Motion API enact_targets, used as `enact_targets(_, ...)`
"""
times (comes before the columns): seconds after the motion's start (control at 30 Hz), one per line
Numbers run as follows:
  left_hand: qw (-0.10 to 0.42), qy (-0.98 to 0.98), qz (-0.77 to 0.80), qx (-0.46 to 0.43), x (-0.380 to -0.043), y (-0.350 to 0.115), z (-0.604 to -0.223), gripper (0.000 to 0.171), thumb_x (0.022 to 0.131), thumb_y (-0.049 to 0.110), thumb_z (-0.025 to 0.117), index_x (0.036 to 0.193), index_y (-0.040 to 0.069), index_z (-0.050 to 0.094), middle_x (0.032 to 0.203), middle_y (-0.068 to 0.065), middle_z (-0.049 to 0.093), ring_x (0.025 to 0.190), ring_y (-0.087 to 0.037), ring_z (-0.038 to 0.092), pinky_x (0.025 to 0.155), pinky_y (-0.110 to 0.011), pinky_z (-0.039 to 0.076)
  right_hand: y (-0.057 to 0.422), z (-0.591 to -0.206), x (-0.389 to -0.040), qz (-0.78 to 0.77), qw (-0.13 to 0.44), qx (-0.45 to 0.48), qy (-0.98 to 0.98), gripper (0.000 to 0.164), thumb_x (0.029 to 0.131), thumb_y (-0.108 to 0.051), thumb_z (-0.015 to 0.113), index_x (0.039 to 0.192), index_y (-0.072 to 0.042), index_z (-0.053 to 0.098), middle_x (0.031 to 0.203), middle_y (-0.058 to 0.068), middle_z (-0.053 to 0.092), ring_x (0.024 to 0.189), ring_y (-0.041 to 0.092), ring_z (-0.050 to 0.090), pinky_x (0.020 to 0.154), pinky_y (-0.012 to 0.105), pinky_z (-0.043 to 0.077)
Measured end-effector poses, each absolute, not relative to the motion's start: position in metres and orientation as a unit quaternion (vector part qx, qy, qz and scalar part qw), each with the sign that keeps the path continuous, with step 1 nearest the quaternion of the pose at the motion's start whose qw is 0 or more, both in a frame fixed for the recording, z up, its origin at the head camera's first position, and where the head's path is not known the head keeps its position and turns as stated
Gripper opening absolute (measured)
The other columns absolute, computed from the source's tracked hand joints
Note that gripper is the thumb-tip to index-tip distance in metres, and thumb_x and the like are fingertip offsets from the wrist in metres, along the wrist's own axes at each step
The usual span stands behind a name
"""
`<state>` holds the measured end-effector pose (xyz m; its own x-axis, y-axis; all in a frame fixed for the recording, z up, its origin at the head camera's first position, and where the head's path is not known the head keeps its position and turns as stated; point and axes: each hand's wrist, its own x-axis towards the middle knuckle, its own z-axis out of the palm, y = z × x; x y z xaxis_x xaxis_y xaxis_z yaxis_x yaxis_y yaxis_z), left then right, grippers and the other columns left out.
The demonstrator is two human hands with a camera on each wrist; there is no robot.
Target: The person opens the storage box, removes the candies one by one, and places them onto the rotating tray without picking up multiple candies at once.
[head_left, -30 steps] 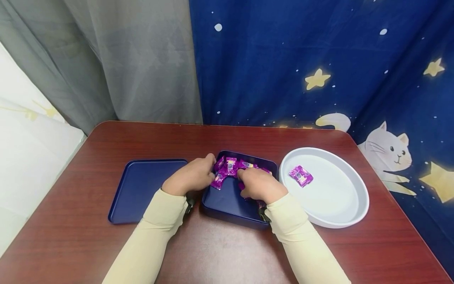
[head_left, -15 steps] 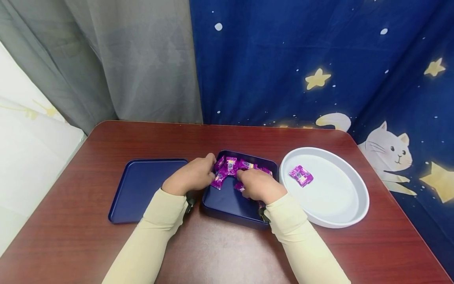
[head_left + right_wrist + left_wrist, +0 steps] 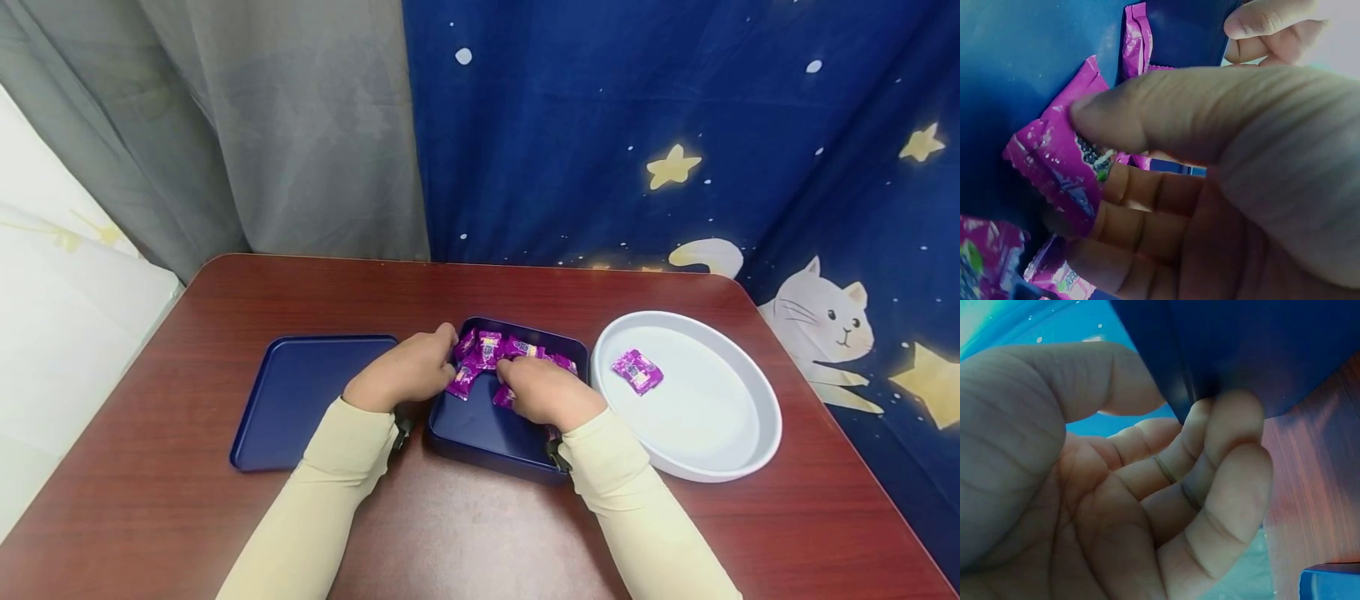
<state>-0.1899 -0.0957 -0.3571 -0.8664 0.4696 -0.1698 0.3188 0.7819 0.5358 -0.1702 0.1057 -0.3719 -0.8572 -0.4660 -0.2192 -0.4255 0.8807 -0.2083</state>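
My left hand (image 3: pixel 405 371) holds the left side of a dark blue rectangular box (image 3: pixel 480 421); in the left wrist view its thumb and curled fingers meet at the box wall (image 3: pixel 1260 350). Inside the box, my right hand (image 3: pixel 551 390) pinches a purple candy packet (image 3: pixel 1054 150) with a dark berry picture, thumb on top and fingers beneath. Several more purple wrapped candies (image 3: pixel 489 350) lie along the back and left of the box, and some show below the held one in the right wrist view. The right hand hides part of the box's right side.
To the right, close against the box, stands a round white tray (image 3: pixel 705 408) with one purple candy (image 3: pixel 637 372) in it. A flat dark blue lid (image 3: pixel 307 400) lies on the brown table (image 3: pixel 450 533) at the left. Curtains (image 3: pixel 540 133) hang behind the table.
My right hand has shifted slightly left inside the box, and the candy packet under its fingers has come left with it, showing more. The left hand stays at the box's side.
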Motion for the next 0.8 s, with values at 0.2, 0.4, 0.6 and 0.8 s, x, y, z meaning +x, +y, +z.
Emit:
enact_targets(0.2,0.147,0.934,0.252,0.209,-0.1895,-0.0952,-0.3574,0.034,0.095,0.008,0.058,0.126,0.0,0.047,0.083,-0.008,0.057,0.076,-0.022,0.056,0.07,-0.035,0.047,0.106,-0.3722,-0.1704,-0.089,0.124,-0.245,0.958,0.011,0.09,-0.009,0.069,0.091,-0.01,0.058,0.074,0.001,0.054,0.071,0.019,0.054,0.071,0.034,0.048)
enact_targets(0.4,0.148,0.935,0.25,0.204,-0.1892,-0.0937,-0.3579,0.035,0.095,0.008,0.057,0.127,-0.001,0.048,0.083,-0.008,0.057,0.075,-0.021,0.056,0.068,-0.035,0.046,0.1075,-0.3725,-0.1706,-0.091,0.106,-0.262,0.955,0.011,0.089,-0.003,0.065,0.09,-0.011,0.058,0.076,0.0,0.054,0.072,0.019,0.054,0.073,0.034,0.048)
enact_targets(0.6,0.144,0.935,0.248,0.207,-0.1895,-0.0939,-0.3588,0.034,0.095,0.008,0.057,0.126,-0.001,0.048,0.083,-0.008,0.057,0.076,-0.021,0.056,0.07,-0.035,0.047,0.1072,-0.3708,-0.1702,-0.094,0.106,-0.263,0.955,0.011,0.091,-0.001,0.063,0.096,-0.01,0.061,0.082,0.0,0.058,0.075,0.018,0.055,0.078,0.034,0.051)
enact_targets(0.8,0.143,0.935,0.249,0.208,-0.1896,-0.0938,-0.3593,0.034,0.095,0.008,0.058,0.126,-0.001,0.048,0.084,-0.008,0.057,0.076,-0.022,0.056,0.07,-0.035,0.047,0.108,-0.3694,-0.1704,-0.093,0.097,-0.272,0.953,0.014,0.091,0.001,0.062,0.102,-0.009,0.063,0.088,0.002,0.063,0.078,0.017,0.058,0.083,0.035,0.052)
